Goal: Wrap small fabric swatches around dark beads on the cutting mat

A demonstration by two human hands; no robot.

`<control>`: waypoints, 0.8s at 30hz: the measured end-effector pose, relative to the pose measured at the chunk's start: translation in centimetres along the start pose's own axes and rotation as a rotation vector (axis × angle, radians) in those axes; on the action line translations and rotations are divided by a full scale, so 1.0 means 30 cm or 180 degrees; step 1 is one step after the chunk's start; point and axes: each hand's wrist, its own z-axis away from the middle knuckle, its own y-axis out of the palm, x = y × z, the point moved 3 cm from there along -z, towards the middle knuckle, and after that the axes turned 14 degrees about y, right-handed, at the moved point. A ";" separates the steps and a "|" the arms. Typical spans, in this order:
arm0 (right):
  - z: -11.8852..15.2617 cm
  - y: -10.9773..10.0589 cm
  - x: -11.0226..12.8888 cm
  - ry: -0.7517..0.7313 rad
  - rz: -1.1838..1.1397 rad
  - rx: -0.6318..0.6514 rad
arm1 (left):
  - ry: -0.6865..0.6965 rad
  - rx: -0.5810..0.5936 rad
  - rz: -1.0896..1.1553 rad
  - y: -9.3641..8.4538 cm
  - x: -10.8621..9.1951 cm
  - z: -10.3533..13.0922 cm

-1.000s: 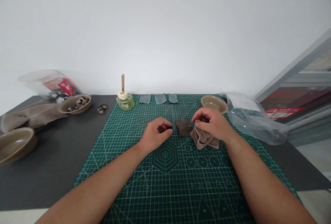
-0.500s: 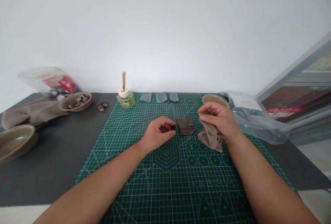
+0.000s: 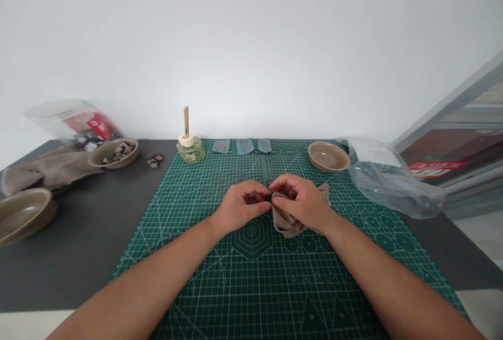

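Over the middle of a green cutting mat (image 3: 188,256), my two hands meet at the fingertips. My left hand (image 3: 244,205) is closed in a pinch on a small dark piece (image 3: 269,198). My right hand (image 3: 301,201) grips a brownish-grey cloth (image 3: 288,223), whose folds hang below the fingers and stick out behind the hand. The cloth's upper edge is at the dark piece. A brown fabric patch behind my right hand is almost wholly hidden.
Bluish patches (image 3: 244,146) lie along the mat's back edge, beside a diffuser bottle (image 3: 190,149). An open bowl (image 3: 328,156) and a clear plastic bag (image 3: 393,183) are at the right. Leftward are a bowl of scraps (image 3: 115,153), folded cloth (image 3: 55,172) and a larger bowl (image 3: 27,213).
My right hand has moved left and down with the cloth, up to my left hand. It now covers most of the brown patch, and the right bowl is uncovered.
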 end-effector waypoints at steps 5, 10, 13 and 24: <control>0.007 -0.006 0.011 0.0073 -0.0139 -0.0069 | 0.0131 0.0040 -0.0280 -0.009 0.007 0.000; 0.008 -0.007 0.015 0.0094 -0.0063 -0.0052 | 0.0195 0.0176 -0.0575 -0.012 0.002 0.000; 0.007 -0.007 0.012 0.0093 0.0005 -0.0030 | 0.0189 0.0196 -0.0613 -0.010 -0.001 -0.001; -0.001 0.002 0.003 0.0003 0.0333 -0.0012 | 0.0113 0.0173 -0.0854 -0.005 -0.016 0.003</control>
